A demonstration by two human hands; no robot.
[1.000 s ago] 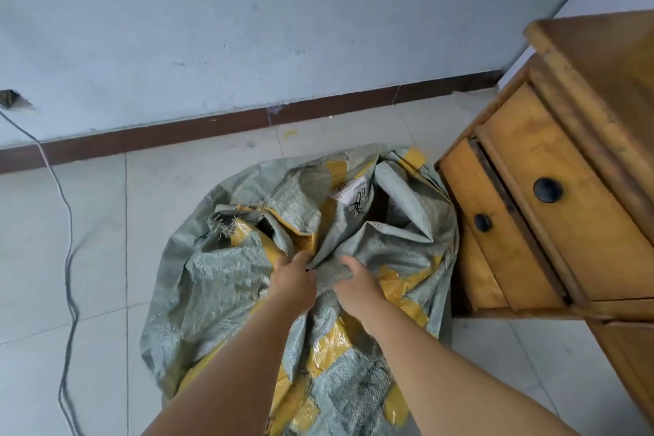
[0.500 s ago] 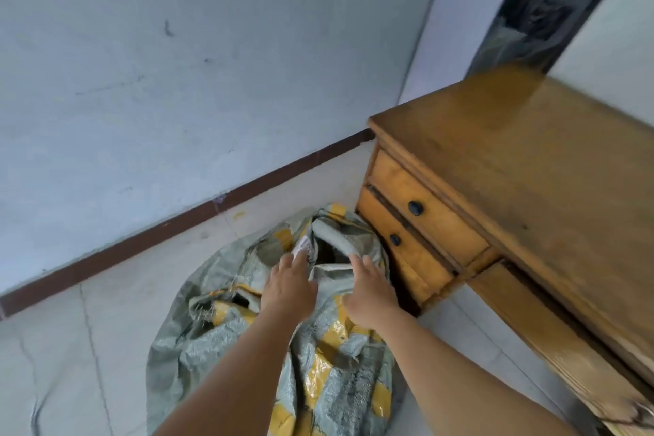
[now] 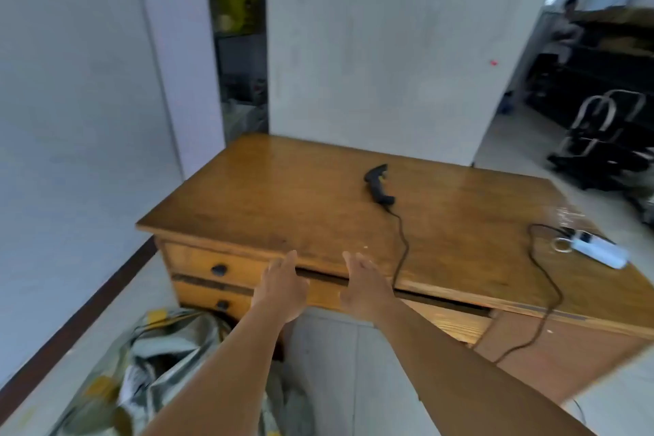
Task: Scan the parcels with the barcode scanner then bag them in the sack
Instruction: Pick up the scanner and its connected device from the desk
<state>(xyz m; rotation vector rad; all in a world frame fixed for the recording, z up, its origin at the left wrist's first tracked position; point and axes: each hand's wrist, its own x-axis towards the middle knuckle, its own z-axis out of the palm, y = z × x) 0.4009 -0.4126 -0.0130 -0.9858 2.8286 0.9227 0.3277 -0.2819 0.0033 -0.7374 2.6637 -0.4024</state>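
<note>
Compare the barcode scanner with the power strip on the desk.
The barcode scanner is black and curved, lying near the middle of the desk; the power strip is white and straight, near the right edge. Both lie flat, untouched, and a black cable runs from each.

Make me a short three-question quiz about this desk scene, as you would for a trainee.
1. True or false: the black corded barcode scanner lies on the brown wooden desk.
2. What does the left hand hold? A) the scanner B) a parcel C) nothing
3. Fill in: the grey and yellow woven sack sits on the ____, beside the desk's drawers.

Key: 1 true. 2 C; the right hand is empty too, fingers straight. 3 floor.
</note>
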